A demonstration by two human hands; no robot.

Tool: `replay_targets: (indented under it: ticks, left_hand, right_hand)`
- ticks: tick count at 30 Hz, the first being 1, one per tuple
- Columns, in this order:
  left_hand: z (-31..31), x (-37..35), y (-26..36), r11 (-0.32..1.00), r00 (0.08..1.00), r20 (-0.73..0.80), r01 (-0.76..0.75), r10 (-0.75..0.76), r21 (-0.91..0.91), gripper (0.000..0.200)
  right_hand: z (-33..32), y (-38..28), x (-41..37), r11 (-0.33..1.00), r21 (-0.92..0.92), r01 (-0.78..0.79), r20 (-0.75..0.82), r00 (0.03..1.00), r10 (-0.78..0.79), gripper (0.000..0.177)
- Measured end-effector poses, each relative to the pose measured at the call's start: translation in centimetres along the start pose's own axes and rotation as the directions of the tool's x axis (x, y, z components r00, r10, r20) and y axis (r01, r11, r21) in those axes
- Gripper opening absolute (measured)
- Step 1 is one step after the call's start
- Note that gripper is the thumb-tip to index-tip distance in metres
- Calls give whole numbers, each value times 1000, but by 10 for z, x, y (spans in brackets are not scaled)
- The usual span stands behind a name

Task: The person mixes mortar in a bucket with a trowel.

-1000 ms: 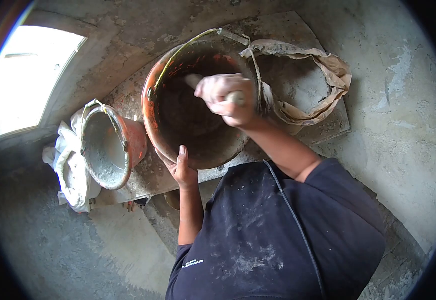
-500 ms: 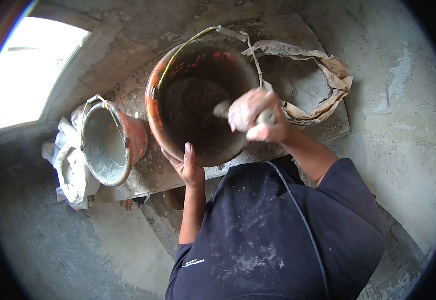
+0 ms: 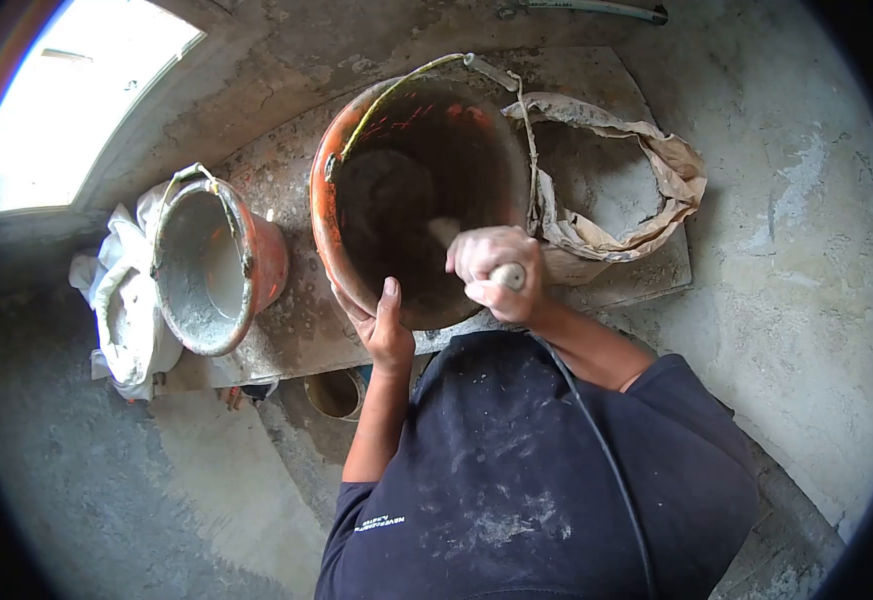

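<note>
A big orange bucket (image 3: 329,215) with a dark wet mix inside stands on a flat board (image 3: 292,330). My left hand (image 3: 385,327) clasps the bucket's near rim, thumb on the rim. My right hand (image 3: 495,272) is closed round a pale wooden handle (image 3: 445,232) that runs down into the mix at the bucket's near side. The handle's lower end is hidden in the mix. My dark dusty shirt fills the bottom of the view.
A smaller orange bucket (image 3: 262,262) coated in grey mortar sits to the left on the board, with a white cloth bag (image 3: 117,310) beside it. An open brown paper sack (image 3: 657,150) lies to the right. A bright window opening (image 3: 67,110) is top left.
My right hand has swung the handle from the bucket's far side round to the right and then to the near side. My left hand stays on the rim.
</note>
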State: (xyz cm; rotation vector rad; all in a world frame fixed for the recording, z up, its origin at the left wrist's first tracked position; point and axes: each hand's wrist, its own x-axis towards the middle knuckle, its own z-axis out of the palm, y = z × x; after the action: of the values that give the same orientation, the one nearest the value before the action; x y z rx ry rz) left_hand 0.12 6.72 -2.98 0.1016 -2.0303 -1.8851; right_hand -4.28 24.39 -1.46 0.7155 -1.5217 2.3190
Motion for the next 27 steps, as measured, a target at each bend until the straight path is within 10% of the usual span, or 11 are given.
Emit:
replay_targets:
  ticks: [11, 15, 21, 27]
  left_hand:
    - [-3, 0, -1, 981, 997, 43, 64, -57, -184, 84]
    - [-1, 4, -5, 986, 999, 42, 17, -10, -166, 82]
    - [-4, 2, -2, 992, 999, 42, 5, 0, -130, 78]
    - [3, 5, -3, 982, 999, 26, 27, -22, -186, 80]
  right_hand:
    - [-11, 31, 43, 984, 171, -57, -264, 959, 102, 17]
    - [-19, 36, 77, 976, 80, 205, -184, 965, -187, 15]
    - [-19, 30, 33, 989, -91, 120, 3, 993, -120, 16]
    - [9, -20, 12, 955, 297, -6, -59, 998, 24, 16]
